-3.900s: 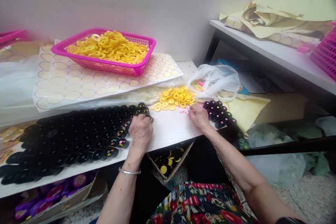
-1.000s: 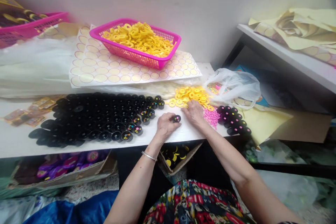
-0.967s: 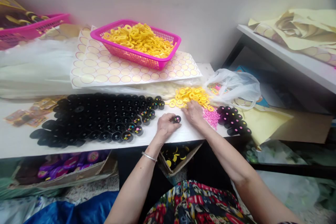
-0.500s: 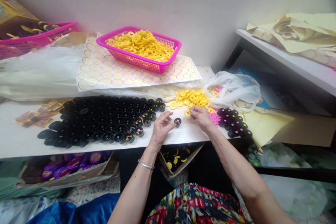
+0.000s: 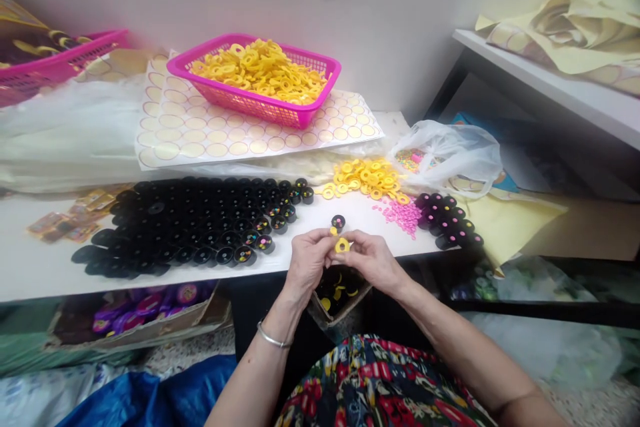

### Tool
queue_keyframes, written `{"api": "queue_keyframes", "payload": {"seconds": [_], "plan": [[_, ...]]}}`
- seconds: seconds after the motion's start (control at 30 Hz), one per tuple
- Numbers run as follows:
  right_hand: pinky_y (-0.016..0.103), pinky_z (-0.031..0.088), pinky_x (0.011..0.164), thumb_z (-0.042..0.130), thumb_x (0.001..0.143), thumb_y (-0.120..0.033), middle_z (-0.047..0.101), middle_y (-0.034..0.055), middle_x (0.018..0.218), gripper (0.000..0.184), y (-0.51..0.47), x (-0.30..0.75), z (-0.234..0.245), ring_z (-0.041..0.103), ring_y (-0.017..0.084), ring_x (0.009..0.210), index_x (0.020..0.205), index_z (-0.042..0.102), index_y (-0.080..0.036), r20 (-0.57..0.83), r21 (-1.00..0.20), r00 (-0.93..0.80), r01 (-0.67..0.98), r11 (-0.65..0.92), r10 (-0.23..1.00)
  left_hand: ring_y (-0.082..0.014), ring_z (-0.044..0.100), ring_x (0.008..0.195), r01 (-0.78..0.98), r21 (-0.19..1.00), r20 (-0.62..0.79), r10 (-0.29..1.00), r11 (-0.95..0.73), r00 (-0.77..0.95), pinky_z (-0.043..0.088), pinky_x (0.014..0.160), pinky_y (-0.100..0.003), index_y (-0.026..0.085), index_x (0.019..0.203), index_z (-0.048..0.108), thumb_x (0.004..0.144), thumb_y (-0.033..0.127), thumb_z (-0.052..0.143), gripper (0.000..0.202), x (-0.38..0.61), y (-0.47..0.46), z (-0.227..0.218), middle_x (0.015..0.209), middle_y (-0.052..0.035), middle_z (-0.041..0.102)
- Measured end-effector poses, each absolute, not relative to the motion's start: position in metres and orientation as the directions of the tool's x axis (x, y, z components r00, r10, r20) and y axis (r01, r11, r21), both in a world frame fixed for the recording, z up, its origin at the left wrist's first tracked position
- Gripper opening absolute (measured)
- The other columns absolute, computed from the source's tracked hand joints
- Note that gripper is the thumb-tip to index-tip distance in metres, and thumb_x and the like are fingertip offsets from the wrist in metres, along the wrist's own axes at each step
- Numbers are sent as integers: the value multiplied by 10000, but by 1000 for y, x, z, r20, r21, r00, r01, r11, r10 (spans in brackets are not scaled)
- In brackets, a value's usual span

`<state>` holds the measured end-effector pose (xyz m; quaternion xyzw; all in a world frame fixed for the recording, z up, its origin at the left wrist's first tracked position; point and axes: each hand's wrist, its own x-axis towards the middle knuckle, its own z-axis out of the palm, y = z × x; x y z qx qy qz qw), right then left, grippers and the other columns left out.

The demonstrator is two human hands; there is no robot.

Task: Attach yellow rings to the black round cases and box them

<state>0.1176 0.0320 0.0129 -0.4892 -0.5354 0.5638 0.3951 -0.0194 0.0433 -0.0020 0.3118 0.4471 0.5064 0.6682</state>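
At the front of the white table (image 5: pixel 306 219), my left hand (image 5: pixel 306 260) and right hand (image 5: pixel 375 259) come together around a yellow ring (image 5: pixel 342 240).
My right fingertips pinch the yellow ring. My left fingers are by a small yellow bit (image 5: pixel 333 231), but I cannot tell if they grip it. Just past them stands a black cup (image 5: pixel 339 221) with pink inside. Farther back are a yellow pile (image 5: pixel 367 175) and pink beads (image 5: pixel 405 215).
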Motion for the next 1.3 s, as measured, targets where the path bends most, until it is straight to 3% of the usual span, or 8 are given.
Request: {"api": "queue_keyframes", "payload": {"seconds": [0.13,0.23,0.4,0.67,0.87,1.03,1.13,1.3], "plan": [[249,407,635,657,716,-284,542,21,797,223,40,115,11,501,127,700,911,634,-176,126,-933,-171,315,176,977,-87,423,476,-466,852,-266,964,239,9,300,417,-148,72,742,661,518,331,799,369,-13,52,-4,641,-79,559],[247,394,632,590,777,-263,505,25,800,179,57,117,8,477,117,675,920,618,-160,221,-835,-195,468,289,956,-83,420,507,-442,882,-229,969,164,-97,304,440,-152,67,761,665,527,390,802,422,-14,60,-9,680,-92,574],[245,361,633,576,780,-238,436,11,790,90,83,119,1,448,113,667,774,573,-148,184,-666,-243,682,303,952,-107,442,514,-412,900,-263,932,144,-248,307,433,-171,59,737,644,473,423,777,469,-18,70,-21,674,-112,574],[239,318,595,500,807,-201,415,13,798,93,87,110,8,421,107,638,741,532,-143,61,-530,-300,799,285,952,-107,409,487,-281,942,-242,952,184,-186,278,416,-178,71,714,658,544,483,722,450,-13,78,-31,582,-63,519],[238,352,628,545,782,-214,443,6,782,86,92,115,-4,453,106,670,749,581,-144,83,-687,-263,683,246,961,-122,437,514,-162,979,-144,979,120,-147,283,430,-190,108,717,678,623,472,714,378,-8,87,-42,587,-44,527],[231,391,555,555,769,-355,555,23,800,230,94,117,-13,495,102,616,855,644,-161,-33,-971,-184,237,12,982,-140,470,540,-114,985,-145,973,126,-179,303,439,-195,106,706,681,614,436,704,343,-9,91,-44,601,-50,551],[222,357,462,538,759,-417,576,20,674,296,95,112,-15,447,82,480,775,642,-140,-118,-992,-87,57,-114,989,-134,456,527,-99,987,-146,975,130,-169,295,435,-191,102,709,678,605,456,720,372,-9,92,-43,579,-52,546],[189,302,389,587,698,-395,557,-2,546,269,95,105,-15,428,67,419,715,628,-130,-185,-982,-5,-21,-185,983,-115,420,487,-121,982,-168,968,147,-188,295,429,-183,93,665,649,605,473,730,394,-4,94,-40,549,-48,531]]}}
